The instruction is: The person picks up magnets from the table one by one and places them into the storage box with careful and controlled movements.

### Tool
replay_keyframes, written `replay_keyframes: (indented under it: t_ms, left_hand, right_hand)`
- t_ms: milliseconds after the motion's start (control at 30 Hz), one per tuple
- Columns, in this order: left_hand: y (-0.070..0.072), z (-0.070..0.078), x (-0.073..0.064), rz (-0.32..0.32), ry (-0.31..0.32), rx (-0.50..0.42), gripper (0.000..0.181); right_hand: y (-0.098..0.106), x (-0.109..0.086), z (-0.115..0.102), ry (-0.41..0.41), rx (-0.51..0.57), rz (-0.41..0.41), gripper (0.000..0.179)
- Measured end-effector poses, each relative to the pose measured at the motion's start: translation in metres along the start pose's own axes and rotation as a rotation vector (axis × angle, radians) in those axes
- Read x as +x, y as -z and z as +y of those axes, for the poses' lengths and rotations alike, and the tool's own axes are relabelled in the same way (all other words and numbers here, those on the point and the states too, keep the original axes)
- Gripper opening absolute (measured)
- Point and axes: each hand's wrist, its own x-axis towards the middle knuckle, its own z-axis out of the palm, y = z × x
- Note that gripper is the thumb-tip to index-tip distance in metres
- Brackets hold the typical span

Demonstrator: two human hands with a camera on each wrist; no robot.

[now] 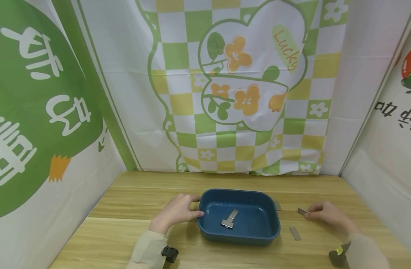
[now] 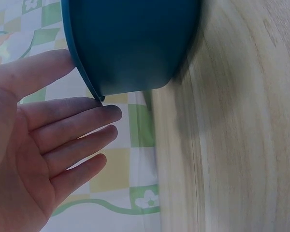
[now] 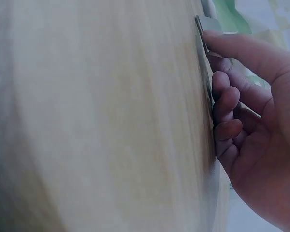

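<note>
Plate (image 1: 302,211), small and grey, in the right hand's (image 1: 327,214) pinch

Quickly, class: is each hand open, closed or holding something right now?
Left hand: open, at the rim of the blue container.
Right hand: closed, pinching a small grey piece.

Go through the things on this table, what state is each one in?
Blue container: upright, uncovered.
Two gray pieces inside: lying on its bottom.
Loose piece: lying on the table.
Piece behind the container: partly hidden.
Held piece: pinched.
Left grip: fingers straight, at the container's rim.
Right grip: pinching the held piece.
</note>
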Motion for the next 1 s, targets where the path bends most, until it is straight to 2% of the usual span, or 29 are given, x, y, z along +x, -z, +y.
replay_keyframes:
  t_ms: [200, 533, 767, 867, 1000]
  left_hand:
    - [0.0017, 0.0014, 0.0001, -0.003, -0.002, -0.011, 0.052]
    - [0.0006, 0.0004, 0.0002, -0.007, -0.009, 0.002, 0.053]
    - [0.0013, 0.0005, -0.0003, -0.014, -0.004, -0.001, 0.053]
    - [0.0012, 0.0003, -0.0004, -0.016, -0.003, 0.001, 0.054]
    - [0.0007, -0.0006, -0.0003, -0.016, -0.006, 0.003, 0.054]
  right_hand:
    - [0.0003, -0.0016, 0.0012, -0.036, 0.027, 0.011, 0.03]
    - [0.0031, -0.0045, 0.0046, -0.021, 0.02, 0.01, 0.038]
    - [0.004, -0.005, 0.0053, -0.047, 0.06, 0.027, 0.047]
    - [0.0045, -0.0052, 0.0059, -0.023, 0.053, 0.03, 0.048]
    - [0.0059, -0.0061, 0.0054, -0.023, 0.152, -0.008, 0.046]
